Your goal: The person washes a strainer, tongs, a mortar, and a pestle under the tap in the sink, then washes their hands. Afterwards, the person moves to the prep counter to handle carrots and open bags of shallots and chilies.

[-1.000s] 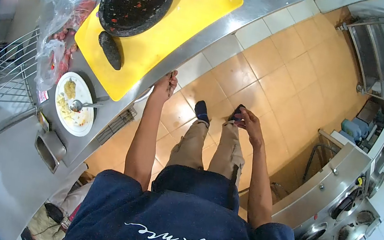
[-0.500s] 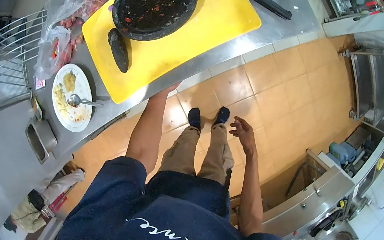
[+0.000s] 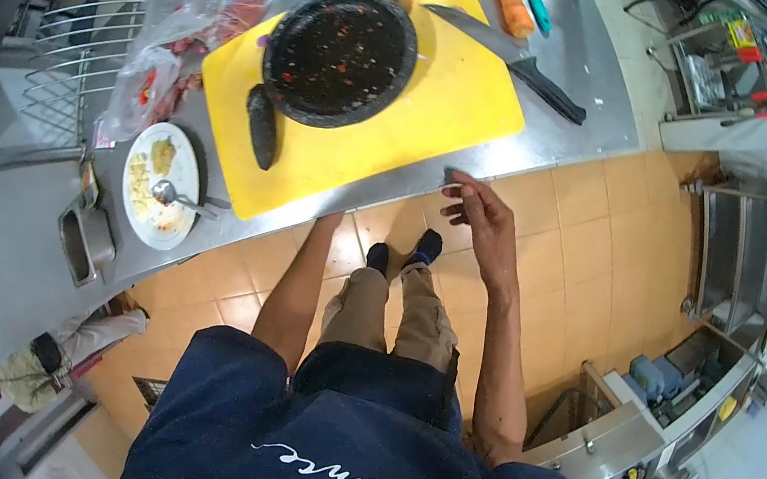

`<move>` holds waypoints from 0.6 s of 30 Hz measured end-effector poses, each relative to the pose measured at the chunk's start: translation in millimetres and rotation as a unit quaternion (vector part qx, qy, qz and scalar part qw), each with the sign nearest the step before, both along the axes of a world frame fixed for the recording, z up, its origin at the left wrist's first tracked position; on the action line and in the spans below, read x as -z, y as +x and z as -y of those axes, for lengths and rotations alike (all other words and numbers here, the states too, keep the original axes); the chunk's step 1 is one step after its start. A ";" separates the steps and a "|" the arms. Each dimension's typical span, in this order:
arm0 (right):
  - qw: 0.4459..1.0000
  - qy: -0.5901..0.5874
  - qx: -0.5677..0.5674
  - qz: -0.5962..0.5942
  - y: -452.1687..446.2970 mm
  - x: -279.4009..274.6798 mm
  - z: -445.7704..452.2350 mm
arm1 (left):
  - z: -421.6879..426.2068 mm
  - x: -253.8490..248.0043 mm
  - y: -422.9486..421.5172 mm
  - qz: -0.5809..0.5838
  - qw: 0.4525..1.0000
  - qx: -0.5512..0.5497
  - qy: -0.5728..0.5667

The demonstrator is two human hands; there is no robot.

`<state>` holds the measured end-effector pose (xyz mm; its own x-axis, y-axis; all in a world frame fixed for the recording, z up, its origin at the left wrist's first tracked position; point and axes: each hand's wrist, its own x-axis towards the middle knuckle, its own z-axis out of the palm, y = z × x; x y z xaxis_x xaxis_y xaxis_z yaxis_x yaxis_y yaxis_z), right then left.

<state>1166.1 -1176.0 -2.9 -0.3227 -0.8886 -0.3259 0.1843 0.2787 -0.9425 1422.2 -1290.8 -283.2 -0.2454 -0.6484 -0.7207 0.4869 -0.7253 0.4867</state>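
My right hand (image 3: 486, 218) hovers by the front edge of the steel table (image 3: 350, 195), its fingers loosely bent and apart, with nothing visible in it. The fingers of my left hand (image 3: 332, 220) are hidden below the table edge. On the table a yellow cutting board (image 3: 358, 149) bears a dark stone mortar (image 3: 337, 59) with reddish bits inside. Beside the mortar lies a dark stone pestle (image 3: 261, 128). A black-handled knife (image 3: 546, 89) rests across the board's right edge.
Left of the board stand a white plate (image 3: 164, 231) with food remains and a spoon (image 3: 170, 194), and plastic bags (image 3: 180, 2). Carrots (image 3: 509, 2) and a green-handled tool (image 3: 533, 1) lie at the back. A steel trolley (image 3: 742, 249) stands at right.
My right hand has risen and moved left to the table edge. The view has shifted, so carrots and the green-handled tool now show at the back. The left hand stays low by the edge.
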 end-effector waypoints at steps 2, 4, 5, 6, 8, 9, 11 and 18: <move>1.000 0.000 -0.026 -0.002 0.3 -6.2 25.5 | -12.0 20.8 5.7 0.171 0.963 0.104 -0.180; 0.999 -0.021 -0.043 -0.018 4.5 -12.1 47.9 | -26.8 37.8 18.2 0.306 0.876 0.157 -0.340; 0.998 -0.027 -0.052 -0.017 7.0 -12.7 58.1 | -35.1 41.9 27.0 0.344 0.840 0.160 -0.389; 0.998 -0.020 -0.059 -0.003 8.6 -12.2 67.5 | -36.8 29.0 33.1 0.348 0.838 0.152 -0.391; 0.996 -0.040 -0.070 0.024 12.6 -5.3 83.3 | -42.6 -29.0 38.5 0.421 0.754 0.336 -0.375; 0.996 -0.046 -0.071 0.022 16.2 -6.0 91.0 | -43.0 -66.1 38.9 0.450 0.698 0.424 -0.361; 0.998 -0.011 -0.046 0.045 24.8 -10.1 105.0 | -48.4 -185.5 34.4 0.433 0.691 0.462 -0.349; 0.987 -0.030 -0.024 0.153 38.1 -20.0 117.9 | -15.5 -301.1 66.8 0.172 0.832 0.509 -0.136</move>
<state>1204.2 -1293.9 17.1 -0.1748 -0.9206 -0.3491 0.4517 0.2401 -0.8593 1489.0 -1275.3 17.9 -0.5770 -0.3808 -0.7225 -0.5145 -0.5175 0.6837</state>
